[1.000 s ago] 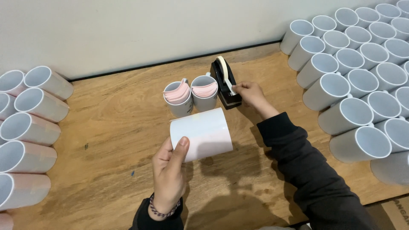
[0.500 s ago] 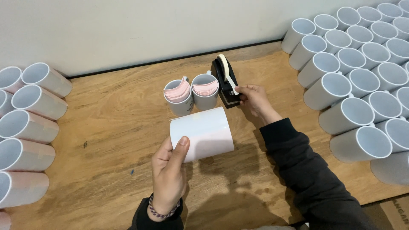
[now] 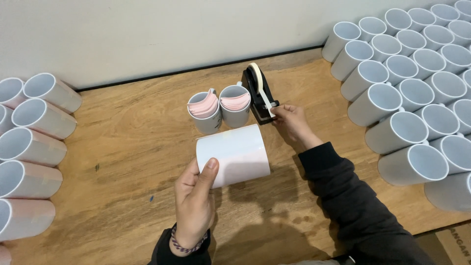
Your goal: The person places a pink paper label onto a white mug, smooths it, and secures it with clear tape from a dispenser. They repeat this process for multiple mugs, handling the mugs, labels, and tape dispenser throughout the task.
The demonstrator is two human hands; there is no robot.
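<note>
My left hand (image 3: 194, 201) grips a white mug (image 3: 234, 154) wrapped in a sheet of white paper, held on its side above the wooden table (image 3: 132, 147). My right hand (image 3: 290, 121) reaches to the front end of a black tape dispenser (image 3: 259, 93) and pinches the strip of tape at its cutter. Just left of the dispenser stand two upright white mugs (image 3: 221, 109) stuffed with pink paper slips.
Several white mugs (image 3: 29, 147) lie stacked on their sides at the table's left edge, some wrapped in pale paper. A larger stack of white mugs (image 3: 417, 93) fills the right side. A pale wall (image 3: 147, 34) runs along the back.
My right hand has slid from beside the tape roll down to the dispenser's front cutter. The wrapped mug in my left hand has stayed where it was.
</note>
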